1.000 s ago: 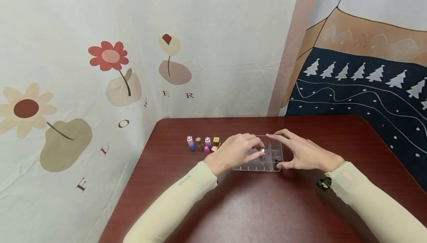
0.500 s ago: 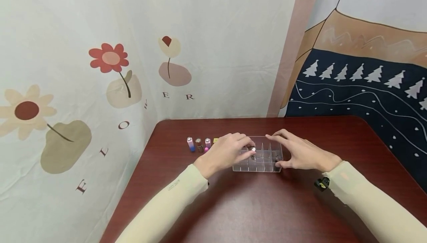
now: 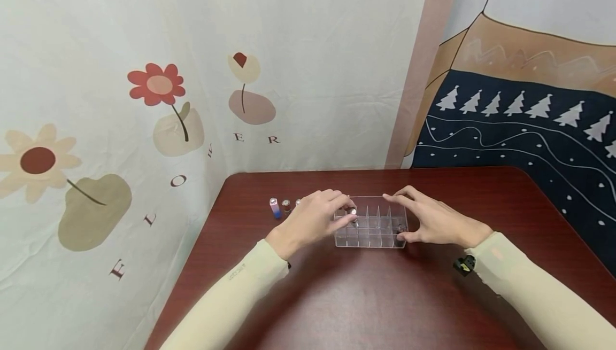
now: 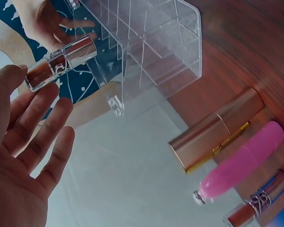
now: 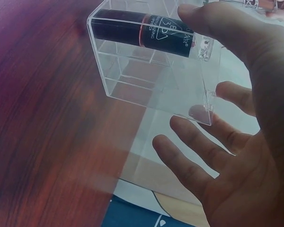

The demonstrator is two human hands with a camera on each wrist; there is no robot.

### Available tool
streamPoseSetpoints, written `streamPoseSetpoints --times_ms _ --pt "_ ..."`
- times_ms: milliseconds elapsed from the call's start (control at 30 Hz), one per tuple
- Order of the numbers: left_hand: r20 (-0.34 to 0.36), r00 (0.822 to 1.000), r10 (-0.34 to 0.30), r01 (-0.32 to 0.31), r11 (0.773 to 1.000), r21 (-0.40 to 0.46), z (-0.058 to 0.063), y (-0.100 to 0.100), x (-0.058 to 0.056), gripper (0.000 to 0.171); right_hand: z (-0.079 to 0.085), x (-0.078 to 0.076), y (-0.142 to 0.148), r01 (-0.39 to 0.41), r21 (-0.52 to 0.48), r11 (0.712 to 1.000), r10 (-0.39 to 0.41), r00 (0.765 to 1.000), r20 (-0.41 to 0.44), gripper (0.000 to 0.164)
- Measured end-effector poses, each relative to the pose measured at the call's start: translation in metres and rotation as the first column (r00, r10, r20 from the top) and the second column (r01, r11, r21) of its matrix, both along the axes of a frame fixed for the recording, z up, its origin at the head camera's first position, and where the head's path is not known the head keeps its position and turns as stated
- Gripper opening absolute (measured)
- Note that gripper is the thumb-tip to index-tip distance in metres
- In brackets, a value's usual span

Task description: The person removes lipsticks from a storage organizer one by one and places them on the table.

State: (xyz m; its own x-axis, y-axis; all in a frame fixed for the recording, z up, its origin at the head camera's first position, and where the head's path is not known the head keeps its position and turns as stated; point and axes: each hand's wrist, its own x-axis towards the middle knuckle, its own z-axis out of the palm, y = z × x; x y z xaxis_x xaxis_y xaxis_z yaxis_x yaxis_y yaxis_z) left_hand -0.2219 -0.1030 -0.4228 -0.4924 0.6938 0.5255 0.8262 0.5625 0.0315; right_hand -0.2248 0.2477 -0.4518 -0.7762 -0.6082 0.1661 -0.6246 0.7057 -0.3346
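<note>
My left hand (image 3: pixel 313 217) pinches a lip gloss tube (image 4: pixel 61 62) between thumb and fingers. The tube has a clear, brownish body and a shiny silver end. In the head view it is over the left end of a clear divided organizer (image 3: pixel 370 245); the other fingers are spread in the left wrist view. At the organizer's right end, my right hand (image 3: pixel 433 219) holds it, thumb at the near corner and a fingertip at the far upper corner. A black lipstick (image 5: pixel 142 32) with a red band sits in the compartment beside that thumb.
Left of the organizer stand a pink-and-blue tube (image 3: pixel 275 208) and a brown tube (image 3: pixel 286 205), others partly hidden behind my left hand. The left wrist view shows a rose-gold tube (image 4: pixel 217 127), a bright pink tube (image 4: pixel 246 158) and another brown gloss (image 4: pixel 260 196). Printed cloth hangs behind the table.
My left hand has moved left along the organizer with the lip gloss, from its right-middle compartments to its left end. The right hand keeps its place.
</note>
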Motion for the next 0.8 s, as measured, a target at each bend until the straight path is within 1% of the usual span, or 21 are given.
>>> streamPoseSetpoints --times_ms 267,500,800 --pt "-0.043 0.999 0.016 -0.015 1.0 0.026 0.003 -0.013 0.001 0.016 0.0 0.0 0.0 -0.002 -0.006 1.0 0.002 1.0 0.0 0.099" --pt "0.0 0.999 0.037 -0.037 0.998 0.051 0.005 -0.028 0.002 0.017 0.002 0.001 -0.001 0.001 -0.007 1.0 -0.001 1.0 0.007 0.097" --pt "0.005 0.998 0.061 -0.061 0.996 0.065 0.007 -0.045 0.001 0.017 0.0 0.0 -0.001 0.001 -0.008 1.0 -0.001 1.0 0.016 0.097"
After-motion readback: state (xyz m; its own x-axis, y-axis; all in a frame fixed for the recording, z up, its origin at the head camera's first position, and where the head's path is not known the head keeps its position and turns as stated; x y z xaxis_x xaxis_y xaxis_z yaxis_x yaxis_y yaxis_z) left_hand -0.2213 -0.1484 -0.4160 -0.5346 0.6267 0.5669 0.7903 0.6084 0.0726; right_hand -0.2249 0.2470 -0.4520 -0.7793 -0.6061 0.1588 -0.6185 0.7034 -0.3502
